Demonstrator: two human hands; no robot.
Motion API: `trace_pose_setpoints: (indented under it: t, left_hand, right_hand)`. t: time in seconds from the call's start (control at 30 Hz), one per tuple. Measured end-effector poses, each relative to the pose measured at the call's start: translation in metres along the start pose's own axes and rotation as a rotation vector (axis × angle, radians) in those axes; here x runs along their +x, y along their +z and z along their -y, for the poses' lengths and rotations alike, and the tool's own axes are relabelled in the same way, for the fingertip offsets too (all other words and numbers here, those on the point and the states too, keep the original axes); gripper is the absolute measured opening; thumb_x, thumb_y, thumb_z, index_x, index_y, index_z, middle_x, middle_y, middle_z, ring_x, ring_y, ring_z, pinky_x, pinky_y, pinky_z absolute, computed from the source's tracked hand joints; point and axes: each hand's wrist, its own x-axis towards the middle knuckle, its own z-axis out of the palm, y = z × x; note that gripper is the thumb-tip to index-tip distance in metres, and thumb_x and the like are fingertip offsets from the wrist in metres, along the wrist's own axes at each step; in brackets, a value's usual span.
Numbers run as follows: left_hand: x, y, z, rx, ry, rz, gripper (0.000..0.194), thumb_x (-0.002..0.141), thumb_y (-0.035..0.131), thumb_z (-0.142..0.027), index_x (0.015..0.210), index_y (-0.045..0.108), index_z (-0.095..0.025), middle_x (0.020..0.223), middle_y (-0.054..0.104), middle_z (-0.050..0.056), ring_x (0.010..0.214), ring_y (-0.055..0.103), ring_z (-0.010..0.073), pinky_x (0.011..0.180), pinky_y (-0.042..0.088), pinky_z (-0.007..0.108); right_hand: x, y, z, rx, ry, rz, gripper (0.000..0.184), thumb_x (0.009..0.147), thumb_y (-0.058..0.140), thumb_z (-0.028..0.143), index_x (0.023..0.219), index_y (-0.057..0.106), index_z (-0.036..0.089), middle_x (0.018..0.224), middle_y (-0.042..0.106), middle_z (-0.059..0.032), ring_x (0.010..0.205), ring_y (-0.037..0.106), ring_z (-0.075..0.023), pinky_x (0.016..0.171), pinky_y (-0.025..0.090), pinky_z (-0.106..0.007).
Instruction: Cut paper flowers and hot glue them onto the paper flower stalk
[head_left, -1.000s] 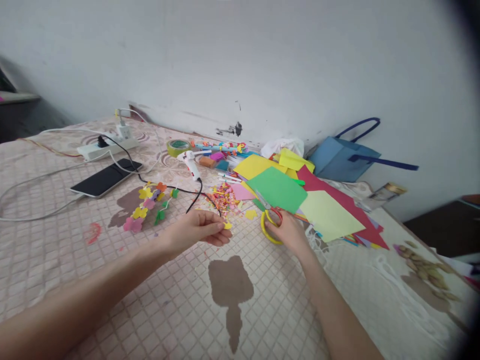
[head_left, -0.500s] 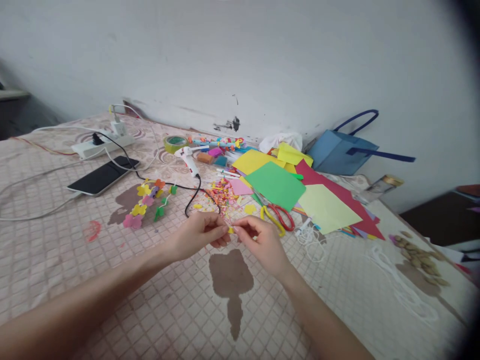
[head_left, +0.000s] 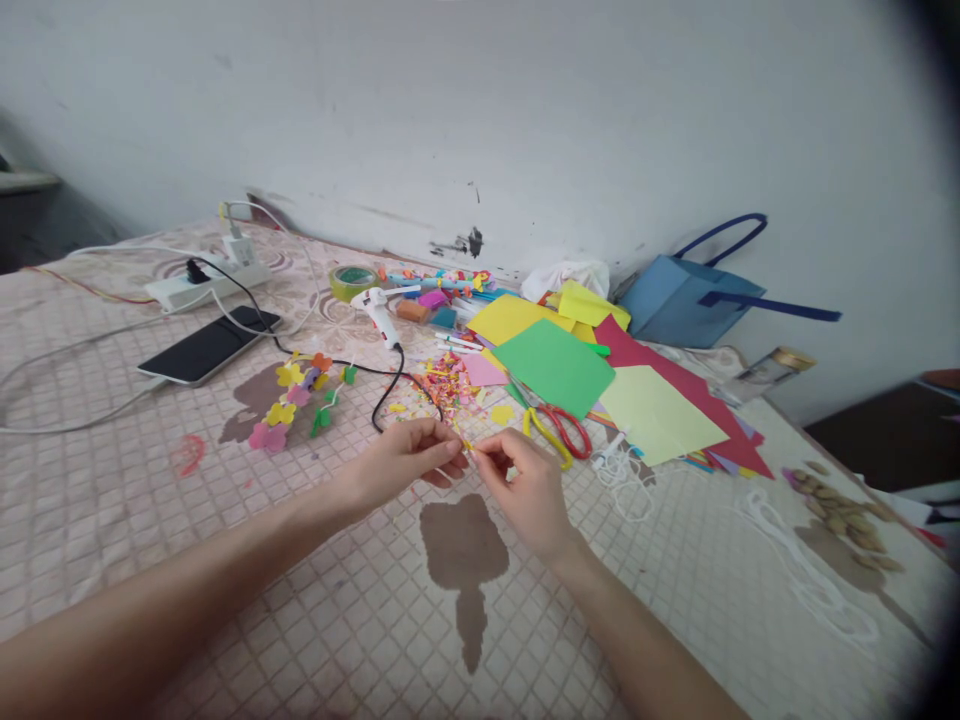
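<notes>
Above the tablecloth, a small yellow piece (head_left: 469, 446), seemingly paper, is pinched between my two hands; its exact shape is too small to make out. My left hand (head_left: 411, 455) grips one side of it with thumb and forefinger, the other fingers curled beneath. From the other side, my right hand (head_left: 523, 488) closes thumb and fingertips on the same piece. Just beyond the fingers lies a heap of tiny coloured paper scraps (head_left: 448, 385). Scissors with red and yellow handles (head_left: 559, 432) rest to the right of my right hand.
A white glue gun (head_left: 377, 315) with a black cord stands behind the hands. Strung paper flowers (head_left: 281, 413), a tablet (head_left: 210, 345) and a power strip (head_left: 206, 287) lie left. Coloured sheets (head_left: 555, 365), white string (head_left: 624, 480) and a blue bag (head_left: 686, 300) are right.
Both hands stay together at nearly the same place, with slightly shifted fingers. More of the yellow piece shows between the fingertips. The whole view has moved a little.
</notes>
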Motion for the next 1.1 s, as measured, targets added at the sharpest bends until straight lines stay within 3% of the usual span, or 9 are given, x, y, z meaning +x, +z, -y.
trace_pose_setpoints:
  t: [0.23,0.4,0.5,0.67,0.77,0.97,1.1]
  left_hand:
    - [0.0,-0.001,0.005,-0.053,-0.021,0.019,0.025,0.076,0.067,-0.035,0.083,0.061,-0.012,0.075,0.067,0.003,0.069,0.062,0.0121,0.067,0.048,0.026]
    - [0.0,0.0,0.002,-0.095,-0.036,0.025,0.023,0.075,0.068,-0.032,0.081,0.06,-0.012,0.075,0.068,0.003,0.066,0.062,0.0108,0.066,0.048,0.025]
    - [0.001,0.0,0.002,-0.112,-0.03,0.016,0.021,0.075,0.067,-0.031,0.081,0.059,-0.012,0.074,0.069,0.003,0.065,0.062,0.0112,0.065,0.047,0.025]
    - [0.0,-0.001,0.0,-0.081,0.0,0.035,0.019,0.076,0.066,-0.029,0.082,0.059,-0.012,0.07,0.067,0.002,0.066,0.062,0.0109,0.066,0.047,0.024]
    - [0.001,-0.002,0.0,-0.056,-0.004,0.057,0.019,0.076,0.066,-0.029,0.081,0.06,-0.012,0.07,0.067,0.002,0.066,0.061,0.0105,0.066,0.048,0.024]
    - [0.003,-0.003,0.003,0.028,-0.005,0.008,0.019,0.077,0.063,-0.031,0.077,0.059,-0.012,0.067,0.066,0.002,0.062,0.061,0.0105,0.064,0.048,0.025]
    - [0.004,0.0,0.005,0.096,0.029,0.03,0.018,0.078,0.061,-0.03,0.076,0.059,-0.012,0.065,0.064,0.001,0.059,0.059,0.0095,0.061,0.048,0.023]
  right_hand:
    - [-0.003,0.004,-0.005,-0.015,-0.096,-0.015,0.013,0.084,0.055,0.017,0.072,0.057,0.019,0.067,0.058,0.0005,0.062,0.053,-0.0121,0.059,0.042,-0.023]
    - [-0.003,0.004,-0.003,0.086,-0.043,-0.022,0.01,0.082,0.059,0.018,0.073,0.06,0.019,0.068,0.06,0.0002,0.063,0.055,-0.0126,0.06,0.043,-0.024]
    - [-0.002,0.004,-0.003,0.237,0.09,-0.006,0.009,0.082,0.06,0.021,0.073,0.061,0.018,0.067,0.061,0.0004,0.061,0.055,-0.0121,0.058,0.045,-0.024]
    - [0.0,0.008,-0.009,0.697,0.454,0.131,0.02,0.082,0.059,0.035,0.073,0.059,0.017,0.061,0.058,0.0017,0.049,0.052,-0.0092,0.046,0.043,-0.021]
    - [0.0,0.011,-0.012,0.849,0.563,0.189,0.022,0.08,0.061,0.037,0.073,0.058,0.016,0.064,0.058,0.0013,0.049,0.051,-0.0078,0.043,0.041,-0.019]
    - [-0.002,0.009,-0.011,0.797,0.492,0.192,0.031,0.085,0.052,0.047,0.077,0.057,0.018,0.069,0.058,0.0,0.055,0.054,-0.0102,0.045,0.044,-0.02]
    - [-0.002,0.009,-0.01,0.667,0.454,0.232,0.024,0.078,0.063,0.041,0.077,0.055,0.018,0.065,0.055,0.0022,0.054,0.051,-0.0099,0.045,0.042,-0.02]
